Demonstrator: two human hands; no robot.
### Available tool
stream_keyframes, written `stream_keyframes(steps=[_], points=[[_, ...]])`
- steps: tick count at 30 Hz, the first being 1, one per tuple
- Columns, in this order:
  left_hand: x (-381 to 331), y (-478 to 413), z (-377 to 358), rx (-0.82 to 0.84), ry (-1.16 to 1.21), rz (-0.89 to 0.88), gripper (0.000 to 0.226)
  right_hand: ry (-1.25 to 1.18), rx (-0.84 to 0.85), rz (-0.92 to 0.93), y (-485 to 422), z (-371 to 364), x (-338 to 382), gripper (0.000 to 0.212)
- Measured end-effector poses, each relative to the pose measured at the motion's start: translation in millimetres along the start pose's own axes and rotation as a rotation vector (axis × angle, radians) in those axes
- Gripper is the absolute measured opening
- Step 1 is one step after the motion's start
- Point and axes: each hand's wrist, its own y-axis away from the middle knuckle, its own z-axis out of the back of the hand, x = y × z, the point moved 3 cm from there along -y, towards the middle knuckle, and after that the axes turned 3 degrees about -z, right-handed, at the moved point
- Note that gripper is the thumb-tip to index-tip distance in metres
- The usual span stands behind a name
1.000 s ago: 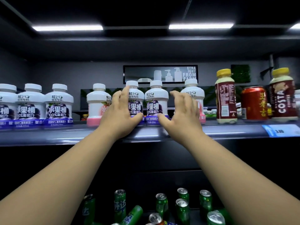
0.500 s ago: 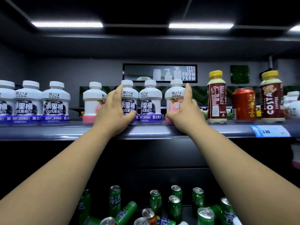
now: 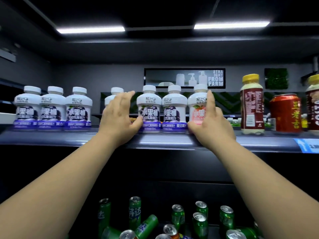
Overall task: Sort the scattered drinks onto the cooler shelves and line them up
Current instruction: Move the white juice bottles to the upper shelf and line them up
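Pink bottle [image 3: 196, 107] now touching purple pair [image 3: 173, 107], right hand [image 3: 212, 125] holding, shelf [image 3: 164, 140] open rightward

Dim scene, two ceiling light strips [image 3: 90, 29] glaring (wide-angle edges bend), slight blur
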Motion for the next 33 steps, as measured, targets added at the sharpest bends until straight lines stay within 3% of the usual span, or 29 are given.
stream_keyframes(steps=[4,8,12,18,21,24,27,33], points=[[40.0,3.6,11.2,-0.108,0.047,0.282,0.076,0.03,-0.025,-0.003,1.8,-2.2,1.4,0.102],[58.4,-1.3,4.0,0.092,0.039,0.502,0.108,0.032,-0.041,0.004,2.2,-7.6,6.0,0.101],[67.3,-4.4,1.4,0.195,-0.058,0.528,0.109,0.03,-0.043,0.009,2.5,-10.8,9.0,0.101],[61.8,-3.5,5.8,0.089,0.056,0.514,0.105,0.031,-0.042,0.013,1.8,-11.2,8.9,0.101],[52.8,-3.5,2.7,0.122,0.075,0.496,0.098,0.033,-0.026,0.004,3.1,-10.4,10.9,0.102],[44.5,-5.9,-3.3,0.152,0.035,0.567,0.104,0.029,-0.029,-0.002,3.6,-9.7,11.8,0.103],[36.7,-2.1,-3.3,0.079,0.013,0.584,0.106,0.028,-0.033,0.005,3.8,-8.6,11.6,0.105],[41.8,6.4,6.1,-0.018,0.212,0.557,0.081,0.047,0.019,-0.005,-1.3,-9.3,8.1,0.103]])
